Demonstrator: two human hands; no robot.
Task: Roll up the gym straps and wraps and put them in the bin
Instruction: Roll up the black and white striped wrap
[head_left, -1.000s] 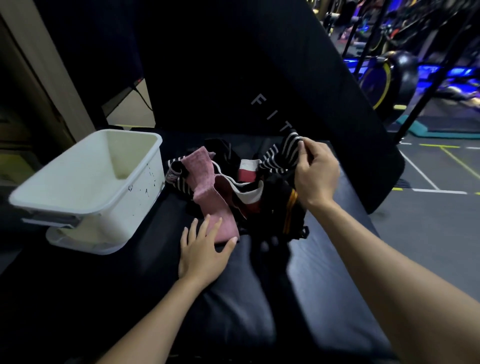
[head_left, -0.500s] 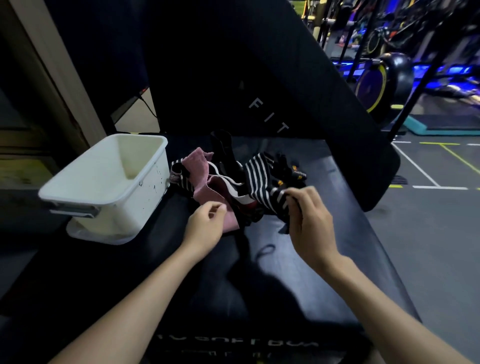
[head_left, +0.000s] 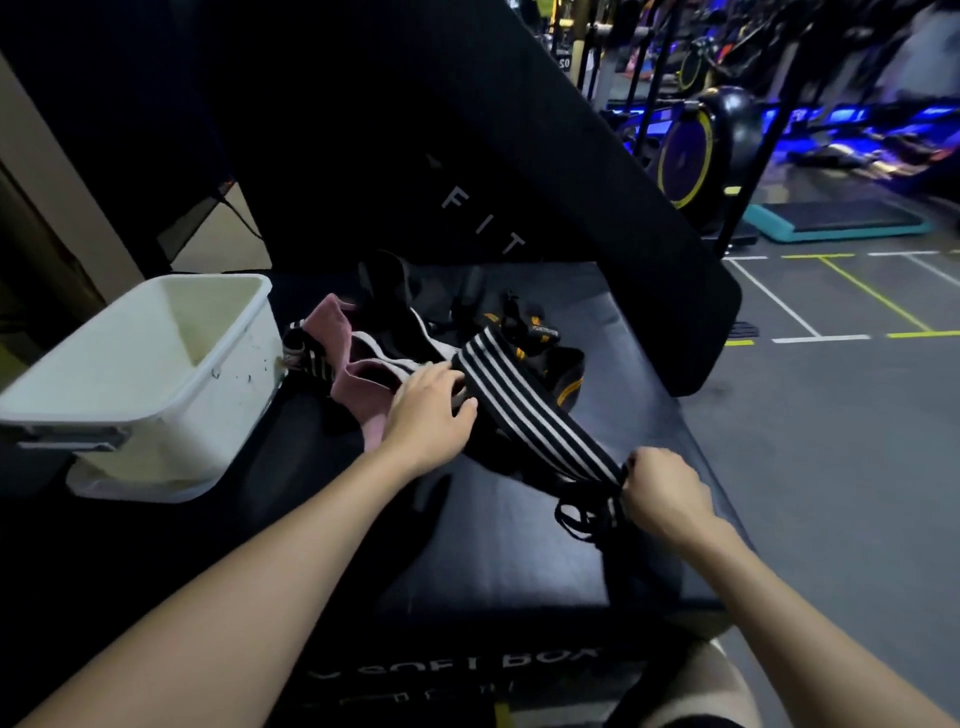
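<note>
A black wrap with white stripes (head_left: 524, 415) stretches taut from the pile toward me. My right hand (head_left: 662, 493) pinches its near end, where a thin black loop dangles. My left hand (head_left: 431, 415) rests on the wrap's far part beside the pile, fingers bent over it. The pile holds a pink wrap (head_left: 358, 379), another striped wrap (head_left: 311, 358) and black straps with orange trim (head_left: 540, 338). A white bin (head_left: 135, 384) stands empty to the left of the pile.
Everything lies on a black padded soft box (head_left: 493, 566). A tall black pad (head_left: 467, 156) leans behind the pile. The box edge drops to the gym floor (head_left: 831, 441) on the right. Exercise bikes stand far back.
My right hand has pulled the striped wrap's end out of the pile toward me and to the right, so it now lies stretched. My left hand moved from the pink wrap onto the striped one.
</note>
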